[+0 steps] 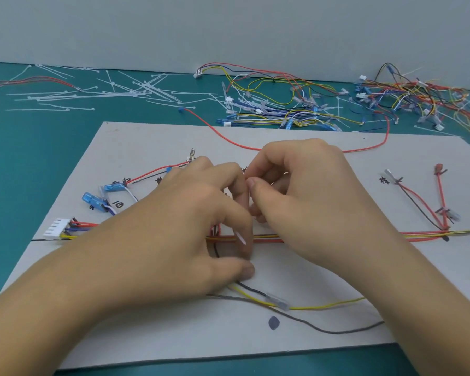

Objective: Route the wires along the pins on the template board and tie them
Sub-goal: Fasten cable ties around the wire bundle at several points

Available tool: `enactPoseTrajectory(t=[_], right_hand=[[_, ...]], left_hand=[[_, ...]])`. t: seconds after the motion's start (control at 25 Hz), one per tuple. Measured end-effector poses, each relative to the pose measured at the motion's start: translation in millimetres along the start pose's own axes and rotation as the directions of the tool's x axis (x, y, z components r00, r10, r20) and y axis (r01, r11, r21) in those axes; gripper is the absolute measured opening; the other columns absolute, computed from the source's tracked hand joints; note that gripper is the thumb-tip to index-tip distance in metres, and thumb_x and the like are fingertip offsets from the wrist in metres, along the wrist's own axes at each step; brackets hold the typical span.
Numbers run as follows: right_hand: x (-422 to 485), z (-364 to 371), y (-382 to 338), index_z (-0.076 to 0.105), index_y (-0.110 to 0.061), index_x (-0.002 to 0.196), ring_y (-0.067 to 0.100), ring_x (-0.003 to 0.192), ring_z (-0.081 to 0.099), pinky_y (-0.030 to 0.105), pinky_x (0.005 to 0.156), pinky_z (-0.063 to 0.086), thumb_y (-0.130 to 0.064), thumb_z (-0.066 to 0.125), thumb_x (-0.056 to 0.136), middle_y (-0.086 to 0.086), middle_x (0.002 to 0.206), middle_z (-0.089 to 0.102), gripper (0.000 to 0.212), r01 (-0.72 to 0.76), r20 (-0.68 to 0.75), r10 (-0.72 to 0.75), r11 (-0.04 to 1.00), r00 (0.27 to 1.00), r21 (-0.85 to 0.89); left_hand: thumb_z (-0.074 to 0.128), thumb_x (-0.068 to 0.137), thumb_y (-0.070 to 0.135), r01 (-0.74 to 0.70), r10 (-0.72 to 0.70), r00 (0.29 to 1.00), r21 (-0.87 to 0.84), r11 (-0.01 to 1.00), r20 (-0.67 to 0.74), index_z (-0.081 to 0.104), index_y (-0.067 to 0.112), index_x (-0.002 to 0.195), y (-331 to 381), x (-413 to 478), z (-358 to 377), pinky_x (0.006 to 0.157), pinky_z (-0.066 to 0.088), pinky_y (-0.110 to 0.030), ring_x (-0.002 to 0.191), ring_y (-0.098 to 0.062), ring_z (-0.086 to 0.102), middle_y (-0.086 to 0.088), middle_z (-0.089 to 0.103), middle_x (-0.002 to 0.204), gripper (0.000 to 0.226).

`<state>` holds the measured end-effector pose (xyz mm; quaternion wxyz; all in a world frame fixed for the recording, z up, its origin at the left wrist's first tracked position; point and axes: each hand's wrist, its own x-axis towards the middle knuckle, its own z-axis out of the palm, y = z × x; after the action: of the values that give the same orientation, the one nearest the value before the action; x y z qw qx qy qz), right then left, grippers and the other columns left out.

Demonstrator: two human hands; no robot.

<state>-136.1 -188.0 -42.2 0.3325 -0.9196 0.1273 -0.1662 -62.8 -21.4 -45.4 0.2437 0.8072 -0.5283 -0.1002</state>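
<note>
Both forearms reaching in from bottom corners, converging at centre. Left hand (pixel 201 221) lying palm down, fingers curling, thumb tucking under, gripping cable tie (pixel 240 238); tail poking out just below grip. Right hand (pixel 304 191) arching knuckles up, thumb and index pinching tie just above left grip, remaining fingers curling beside left index.

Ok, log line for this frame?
stage: tying | left hand: holds cable tie at wire bundle | right hand: pinches its tail

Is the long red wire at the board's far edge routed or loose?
Loose: the red wire arcs alone across the board, apart from the bundle.
</note>
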Motion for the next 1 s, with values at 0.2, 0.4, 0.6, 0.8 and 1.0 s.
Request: enactPoseTrajectory(t=[0.2, 0.4, 0.6, 0.8, 1.0], right_hand=[[1.1, 1.3, 1.8, 0.072, -0.022, 0.075, 0.010, 0.061, 0.071, 0.037, 0.061, 0.062, -0.012, 0.065, 0.083, -0.005, 0.063, 0.071, 0.014, -0.043, -0.008, 0.044, 0.997, 0.999, 0.068], [1.1, 2.1, 1.5, 0.072, -0.022, 0.074, 0.010, 0.059, 0.071, 0.037, 0.059, 0.062, -0.012, 0.065, 0.082, -0.008, 0.061, 0.071, 0.014, -0.046, 0.002, 0.046, 0.997, 0.999, 0.066], [-1.0, 0.4, 2.3, 0.072, -0.024, 0.075, 0.003, 0.061, 0.069, 0.026, 0.057, 0.058, -0.017, 0.068, 0.083, -0.011, 0.066, 0.070, 0.011, -0.034, 0.011, 0.034, 0.999, 0.999, 0.025], [-0.5, -4.7, 3.5, 0.072, -0.030, 0.076, -0.001, 0.066, 0.060, 0.011, 0.052, 0.038, -0.027, 0.069, 0.082, -0.019, 0.067, 0.067, 0.008, -0.005, -0.001, 0.005, 0.996, 1.000, -0.087], [-2.1, -5.7, 2.5, 0.072, -0.029, 0.077, 0.000, 0.069, 0.060, 0.014, 0.055, 0.042, -0.028, 0.068, 0.083, -0.018, 0.067, 0.067, 0.007, 0.007, 0.007, -0.006, 0.995, 1.000, -0.098]], left_hand=[[0.073, 0.063, 0.068, 0.026, -0.026, 1.000, 0.028, 0.999, -0.011, 0.074, 0.040, 0.071, 5.4, 0.6, 2.7, 0.082, 0.046, -0.040, 0.093, -0.009, 0.046, 0.020, 0.050, 0.096, 0.029], [0.072, 0.064, 0.062, 0.073, -0.069, 0.996, 0.065, 0.995, -0.061, 0.069, 0.037, 0.063, 10.4, 0.0, 4.0, 0.077, 0.049, -0.041, 0.089, -0.008, 0.047, 0.019, 0.051, 0.094, 0.025], [0.079, 0.071, 0.059, 0.146, -0.143, 0.989, 0.077, 0.986, -0.040, 0.071, 0.034, 0.067, 6.5, -2.8, 1.8, 0.084, 0.042, -0.024, 0.099, -0.002, 0.043, 0.024, 0.044, 0.107, 0.026], [0.083, 0.074, 0.041, 0.225, -0.218, 0.974, 0.158, 0.961, -0.064, 0.071, 0.031, 0.066, 9.4, -9.3, 5.5, 0.073, 0.035, -0.010, 0.099, -0.001, 0.041, 0.024, 0.047, 0.105, 0.017], [0.058, 0.085, 0.047, 0.203, -0.199, 0.979, 0.161, 0.966, -0.042, 0.058, 0.030, 0.078, 20.9, -11.2, 7.9, 0.092, 0.039, -0.022, 0.107, -0.003, 0.031, 0.024, 0.037, 0.116, 0.018]])
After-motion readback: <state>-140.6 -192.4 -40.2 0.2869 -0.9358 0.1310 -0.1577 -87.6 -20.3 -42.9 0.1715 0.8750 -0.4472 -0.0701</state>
